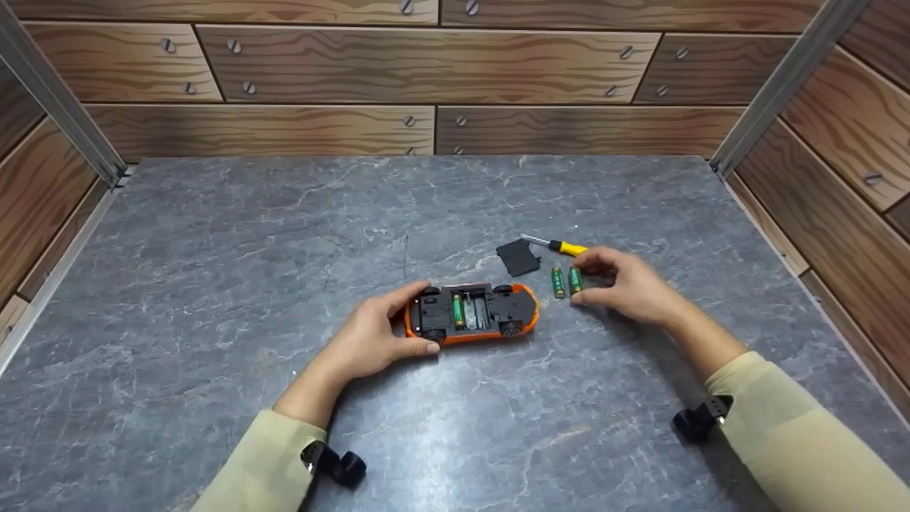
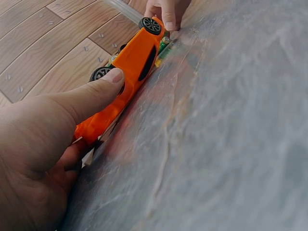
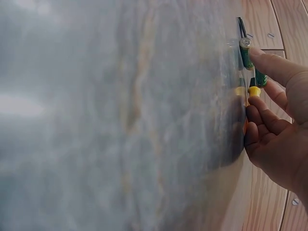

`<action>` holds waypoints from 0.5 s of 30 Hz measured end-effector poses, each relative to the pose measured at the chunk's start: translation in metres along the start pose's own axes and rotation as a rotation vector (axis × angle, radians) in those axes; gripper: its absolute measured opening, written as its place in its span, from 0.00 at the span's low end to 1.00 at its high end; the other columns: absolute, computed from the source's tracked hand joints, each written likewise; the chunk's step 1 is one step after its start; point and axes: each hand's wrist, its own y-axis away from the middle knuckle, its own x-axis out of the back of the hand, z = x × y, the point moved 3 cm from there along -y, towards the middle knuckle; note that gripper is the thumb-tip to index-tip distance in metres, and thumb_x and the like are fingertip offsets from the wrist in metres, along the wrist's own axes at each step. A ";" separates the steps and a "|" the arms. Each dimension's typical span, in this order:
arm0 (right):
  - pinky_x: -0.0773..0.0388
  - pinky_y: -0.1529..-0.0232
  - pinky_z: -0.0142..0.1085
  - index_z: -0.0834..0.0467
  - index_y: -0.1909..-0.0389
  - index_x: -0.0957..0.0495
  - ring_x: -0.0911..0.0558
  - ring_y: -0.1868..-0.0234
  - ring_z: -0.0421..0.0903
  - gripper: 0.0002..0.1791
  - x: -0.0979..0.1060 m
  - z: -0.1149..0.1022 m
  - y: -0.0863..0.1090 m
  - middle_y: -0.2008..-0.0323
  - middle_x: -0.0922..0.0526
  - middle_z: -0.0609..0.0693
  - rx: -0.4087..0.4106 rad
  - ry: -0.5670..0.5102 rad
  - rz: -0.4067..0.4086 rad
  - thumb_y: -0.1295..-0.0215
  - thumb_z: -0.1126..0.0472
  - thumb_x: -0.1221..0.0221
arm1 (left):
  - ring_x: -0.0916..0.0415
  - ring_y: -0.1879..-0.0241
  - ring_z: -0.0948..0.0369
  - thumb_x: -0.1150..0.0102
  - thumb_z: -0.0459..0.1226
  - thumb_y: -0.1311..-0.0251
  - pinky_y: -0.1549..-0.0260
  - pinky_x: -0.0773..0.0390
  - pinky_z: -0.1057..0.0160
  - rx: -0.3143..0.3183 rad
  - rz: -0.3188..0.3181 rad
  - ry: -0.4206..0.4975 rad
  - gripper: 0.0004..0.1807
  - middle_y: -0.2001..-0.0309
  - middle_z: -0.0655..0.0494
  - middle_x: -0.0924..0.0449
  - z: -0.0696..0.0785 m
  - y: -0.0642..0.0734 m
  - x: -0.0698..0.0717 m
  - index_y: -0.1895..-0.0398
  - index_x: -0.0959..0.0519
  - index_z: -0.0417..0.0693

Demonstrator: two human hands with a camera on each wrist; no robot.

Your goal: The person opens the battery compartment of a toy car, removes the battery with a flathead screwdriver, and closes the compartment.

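Observation:
An orange toy car (image 1: 526,328) lies upside down, its black underside up and its battery compartment uncovered. One green battery (image 1: 458,311) sits in the compartment's left slot, beside bare slots. My left hand (image 1: 366,334) grips the car's left end, with the thumb along the near side, as the left wrist view also shows on the orange body (image 2: 127,74). To the right, my right hand (image 1: 625,284) pinches a green battery (image 1: 575,279) by its ends between thumb and fingers. Another green battery (image 1: 557,282) lies just left of it on the table.
A black battery cover (image 1: 518,257) lies behind the loose batteries. Next to it is a screwdriver (image 1: 569,247) with a yellow and black handle, close behind my right fingers. The grey marbled table (image 1: 284,213) is bounded by wood-patterned walls (image 1: 426,67) at the back and sides.

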 end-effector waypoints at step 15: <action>0.30 0.30 0.56 0.60 0.40 0.19 0.20 0.39 0.58 0.31 -0.001 0.003 -0.001 0.43 0.15 0.59 -0.008 0.048 -0.026 0.43 0.56 0.21 | 0.29 0.29 0.56 0.14 0.46 0.51 0.24 0.37 0.50 0.014 -0.001 -0.014 0.53 0.27 0.54 0.25 -0.002 -0.001 0.000 0.20 0.31 0.52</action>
